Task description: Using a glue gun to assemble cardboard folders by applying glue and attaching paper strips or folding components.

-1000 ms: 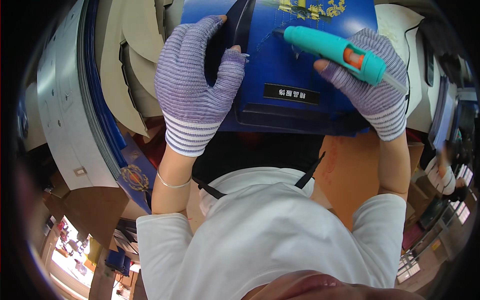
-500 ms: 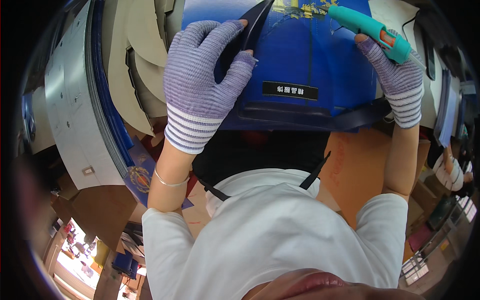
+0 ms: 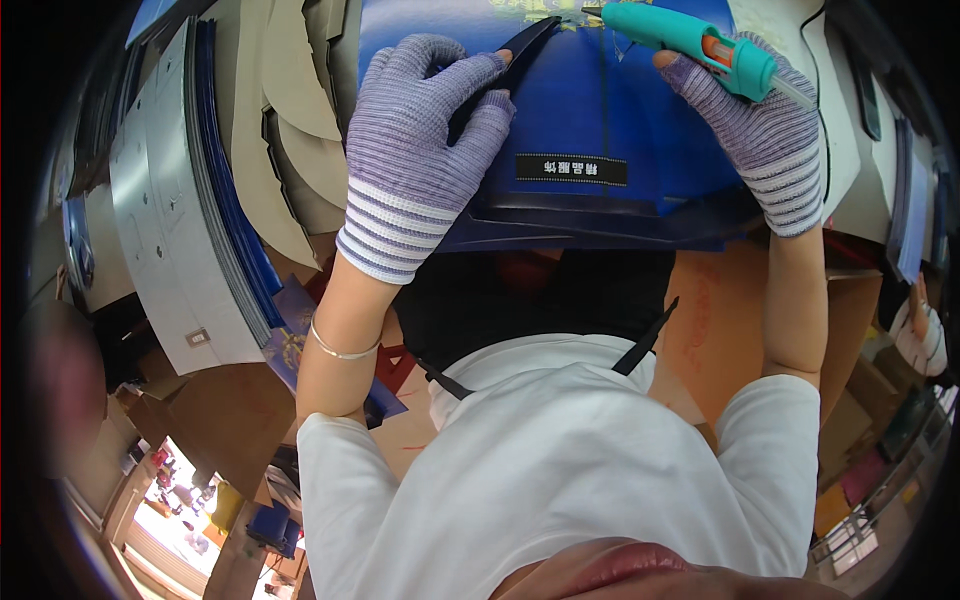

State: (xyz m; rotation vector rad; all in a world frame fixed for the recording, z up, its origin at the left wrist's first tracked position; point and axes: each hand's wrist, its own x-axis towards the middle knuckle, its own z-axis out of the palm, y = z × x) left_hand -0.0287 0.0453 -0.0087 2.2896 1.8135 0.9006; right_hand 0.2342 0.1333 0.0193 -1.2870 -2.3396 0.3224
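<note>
- The left hand [image 3: 425,130], in a purple-and-white striped glove with bare fingertips, has thumb and forefinger closed on the edge of a dark blue flap [image 3: 525,45].
- The right hand [image 3: 765,130], gloved alike, is wrapped around a teal glue gun [image 3: 660,32]; its thumb lies along the near side of the body.
- The glue gun is held over the far right part of a blue printed panel [image 3: 655,140], its dark nozzle aimed left, near the far tip of the flap. Whether the nozzle touches anything cannot be told.
- A pale glue stick [image 3: 793,91] juts from the gun's rear, toward the right.
- The flap stands tilted up over the panel's left half and narrows toward its far end.
- A black label [image 3: 571,170] with pale lettering lies on the near part of the panel, between the two hands.
- Left of the left hand are curved beige cardboard pieces [image 3: 300,155], and farther left a stack of grey sheets [image 3: 165,230].
- A brown cardboard box [image 3: 715,330] sits near the right forearm, on its left.
</note>
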